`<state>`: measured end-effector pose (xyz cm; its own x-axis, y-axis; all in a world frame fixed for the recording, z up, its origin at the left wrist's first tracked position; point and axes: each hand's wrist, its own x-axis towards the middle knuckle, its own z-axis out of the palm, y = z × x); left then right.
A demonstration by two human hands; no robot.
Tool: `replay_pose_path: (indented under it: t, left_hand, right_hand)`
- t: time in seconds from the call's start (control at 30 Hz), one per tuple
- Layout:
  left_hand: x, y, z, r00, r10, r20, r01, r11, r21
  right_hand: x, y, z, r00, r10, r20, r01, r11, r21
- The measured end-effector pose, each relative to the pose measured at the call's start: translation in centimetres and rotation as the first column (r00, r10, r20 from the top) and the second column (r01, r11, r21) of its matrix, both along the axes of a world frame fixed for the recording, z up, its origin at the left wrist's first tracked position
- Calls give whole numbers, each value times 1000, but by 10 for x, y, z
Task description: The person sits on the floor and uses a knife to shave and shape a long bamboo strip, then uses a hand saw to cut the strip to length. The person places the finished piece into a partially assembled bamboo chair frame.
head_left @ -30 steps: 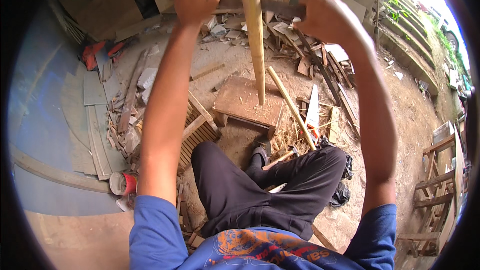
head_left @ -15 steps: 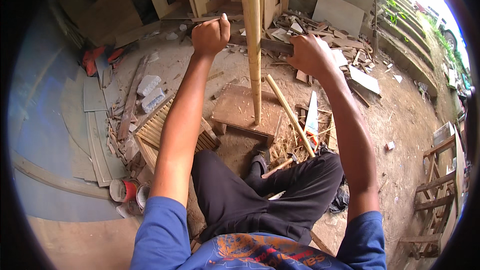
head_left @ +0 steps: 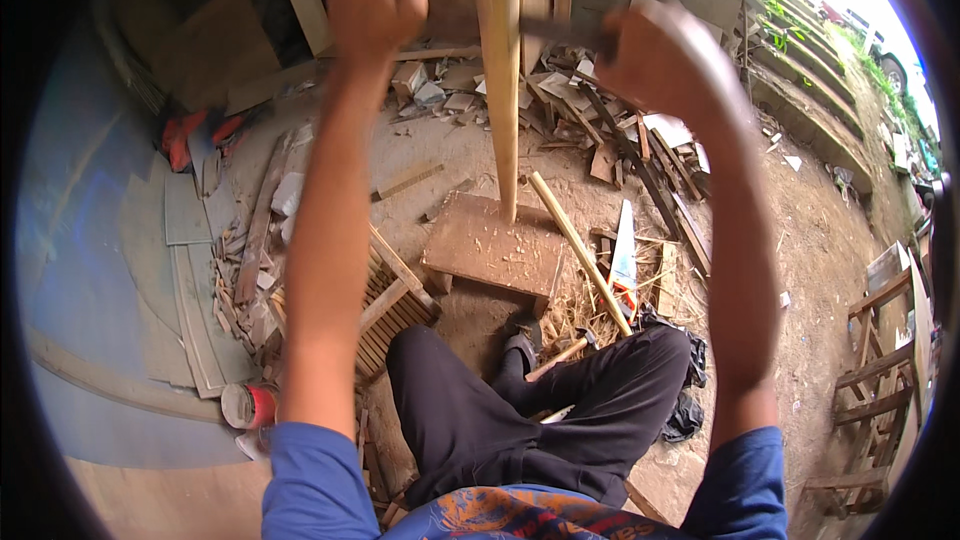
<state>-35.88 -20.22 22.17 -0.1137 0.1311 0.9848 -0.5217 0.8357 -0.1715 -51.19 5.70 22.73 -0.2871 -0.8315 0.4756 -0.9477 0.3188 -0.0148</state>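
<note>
A tall bamboo pole (head_left: pixel 505 110) stands upright, its foot on a low wooden stool (head_left: pixel 480 250) strewn with shavings. Both my fists are raised at the far side, one on each side of the pole. Between them a long dark drawknife (head_left: pixel 560 32) runs crosswise, meeting the pole; where exactly its edge touches I cannot tell. My left hand (head_left: pixel 378 8) is closed round its left end. The other end is in my right hand (head_left: pixel 672 55), also closed and smeared by motion.
Against the stool leans a shorter bamboo piece (head_left: pixel 580 250). Near it lie a handsaw (head_left: pixel 624 250), a hammer (head_left: pixel 572 348) and shavings. A slatted wooden frame (head_left: pixel 395 290) sits left of my knee. Wood scraps (head_left: pixel 650 145) cover the far ground; a wooden rack (head_left: pixel 880 400) stands right.
Both hands have moved farther away and up along the pole with the drawknife. The pole's foot has shifted slightly on the stool, and the slatted frame shows more.
</note>
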Motion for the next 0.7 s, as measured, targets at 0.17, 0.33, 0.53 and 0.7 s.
replay_pose_path:
  t: [0.17,0.33,0.53,0.7]
  left_hand:
    - [-23,-13,-216,981,-110,161,60,955,289]
    - [-38,2,-241,969,-191,154,75,829,553]
    - [-24,-7,-200,950,-225,215,108,887,449]
    - [3,-24,-203,957,-176,230,59,897,438]
  right_hand:
    - [-26,-31,-171,979,-73,191,13,955,298]
    - [-43,-28,-176,998,-29,64,10,960,280]
    - [-29,-37,-198,968,-3,252,-45,982,183]
    - [-11,-48,-191,963,107,246,-150,975,163]
